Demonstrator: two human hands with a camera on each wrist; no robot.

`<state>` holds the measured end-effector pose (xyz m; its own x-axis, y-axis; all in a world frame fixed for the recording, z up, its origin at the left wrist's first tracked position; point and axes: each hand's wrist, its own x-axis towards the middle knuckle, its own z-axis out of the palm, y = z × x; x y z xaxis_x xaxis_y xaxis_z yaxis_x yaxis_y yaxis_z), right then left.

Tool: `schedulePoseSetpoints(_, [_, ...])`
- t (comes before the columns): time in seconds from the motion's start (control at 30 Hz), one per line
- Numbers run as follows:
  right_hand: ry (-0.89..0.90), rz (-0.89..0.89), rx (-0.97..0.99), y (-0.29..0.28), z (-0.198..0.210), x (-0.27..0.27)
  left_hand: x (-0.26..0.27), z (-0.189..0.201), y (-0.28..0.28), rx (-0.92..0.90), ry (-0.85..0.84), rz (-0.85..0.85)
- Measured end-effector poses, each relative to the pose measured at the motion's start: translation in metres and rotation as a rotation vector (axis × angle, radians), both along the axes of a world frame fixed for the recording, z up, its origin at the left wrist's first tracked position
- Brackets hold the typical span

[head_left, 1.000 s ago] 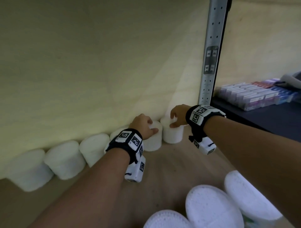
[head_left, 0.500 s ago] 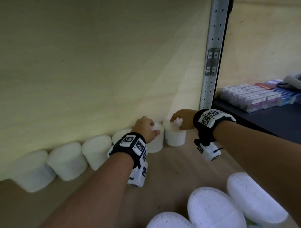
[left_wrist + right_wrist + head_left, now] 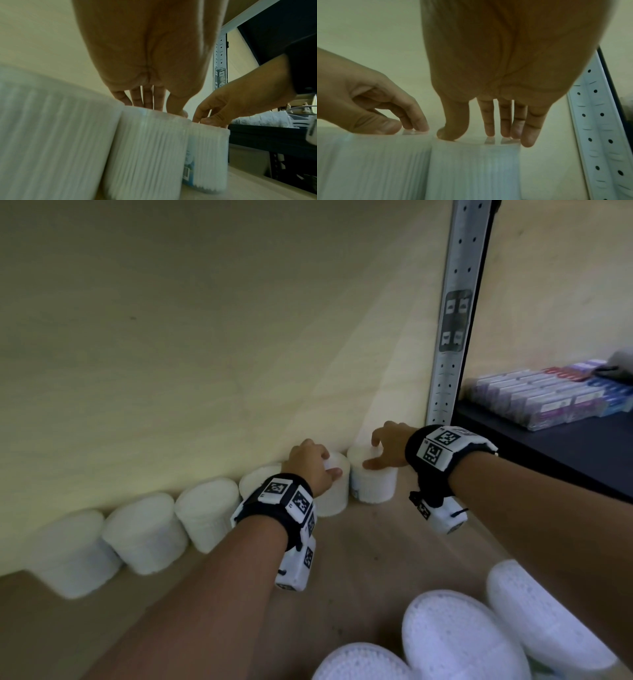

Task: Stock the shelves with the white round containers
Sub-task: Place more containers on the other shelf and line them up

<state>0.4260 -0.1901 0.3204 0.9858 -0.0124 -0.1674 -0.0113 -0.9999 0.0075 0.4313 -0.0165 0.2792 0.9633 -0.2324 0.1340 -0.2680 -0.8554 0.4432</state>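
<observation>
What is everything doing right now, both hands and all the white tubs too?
Left hand, fingertips resting on top of a tub.
Right hand, fingertips resting on top of the end tub.
Left hand's tub, upright in the row.
Right hand's tub, upright at the row's right end.
Other four tubs, upright, side by side, untouched.
Three front tubs, not yet in the row.
Boxes, lined up on the dark shelf.

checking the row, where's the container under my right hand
The container ends the row's right side in the head view, near the metal post.
</observation>
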Motion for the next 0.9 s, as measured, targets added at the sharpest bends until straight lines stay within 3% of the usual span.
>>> schedulePoseSetpoints(0.3, [0.093, 0.080, 0.059, -0.003, 0.009, 0.004, 0.000, 0.002, -0.001, 0.003, 0.007, 0.000])
schedulePoseSetpoints(0.4, [0.038, 0.067, 0.110, 0.000, 0.011, 0.005, -0.001, 0.003, -0.001, 0.011, 0.007, -0.005])
schedulePoseSetpoints(0.6, [0.004, 0.007, 0.001, 0.005, 0.002, 0.005, -0.001, 0.003, -0.001, 0.019, 0.007, -0.009])
schedulePoseSetpoints(0.9, [0.011, 0.012, 0.001, 0.010, 0.003, 0.003, -0.003, 0.002, -0.003, -0.008, 0.024, 0.018])
